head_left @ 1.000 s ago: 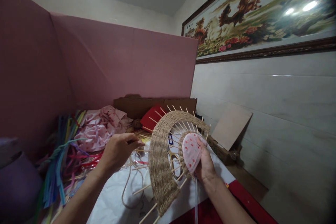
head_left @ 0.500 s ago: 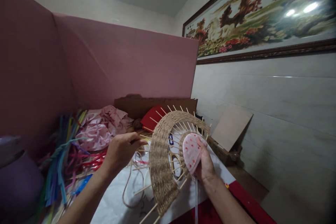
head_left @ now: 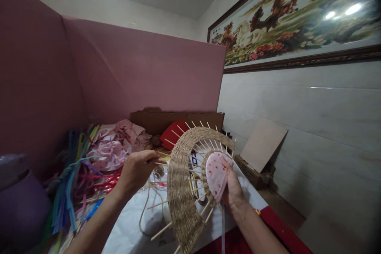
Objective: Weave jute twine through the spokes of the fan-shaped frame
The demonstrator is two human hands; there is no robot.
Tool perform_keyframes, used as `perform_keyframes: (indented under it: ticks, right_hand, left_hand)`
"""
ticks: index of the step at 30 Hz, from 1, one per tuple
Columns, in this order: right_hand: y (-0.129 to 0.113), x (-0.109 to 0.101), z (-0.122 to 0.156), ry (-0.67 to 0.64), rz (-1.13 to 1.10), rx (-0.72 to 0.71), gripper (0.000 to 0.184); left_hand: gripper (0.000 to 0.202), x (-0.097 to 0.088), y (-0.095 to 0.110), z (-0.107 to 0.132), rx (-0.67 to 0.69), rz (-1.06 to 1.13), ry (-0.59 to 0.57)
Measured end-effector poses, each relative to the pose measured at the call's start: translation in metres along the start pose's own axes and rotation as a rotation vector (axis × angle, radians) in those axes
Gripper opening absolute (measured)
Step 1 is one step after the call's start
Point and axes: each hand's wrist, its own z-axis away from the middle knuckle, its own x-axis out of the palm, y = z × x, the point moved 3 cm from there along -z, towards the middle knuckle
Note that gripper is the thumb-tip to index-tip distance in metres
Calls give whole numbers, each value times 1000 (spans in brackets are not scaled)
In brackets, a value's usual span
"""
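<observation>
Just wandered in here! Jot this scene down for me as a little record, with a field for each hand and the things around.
Left hand: fingertips close together by the thin sticks; grip unclear
Right hand: holding the dotted cloth panel, thumb on it
Woven piece: curved band, sticks jutting past its outer edge
Surface: loose twine on white covering
Behind: pink partition
Wall: framed horse picture

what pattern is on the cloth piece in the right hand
The cloth piece is pale pink with red spots, seen best in the head view.
</observation>
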Motion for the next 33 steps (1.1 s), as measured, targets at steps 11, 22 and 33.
perform_keyframes:
  ticks: [11, 22, 33]
  right_hand:
    - [4, -2, -3, 4, 39, 32, 30]
    - [7, -1, -3, -12, 22, 87, 32]
    - [8, 1, 3, -104, 55, 157, 30]
  left_hand:
    - [25, -11, 0, 2, 165, -373, 78]
    - [29, -13, 5, 2, 192, -415, 54]
    - [21, -14, -7, -2, 27, -129, -21]
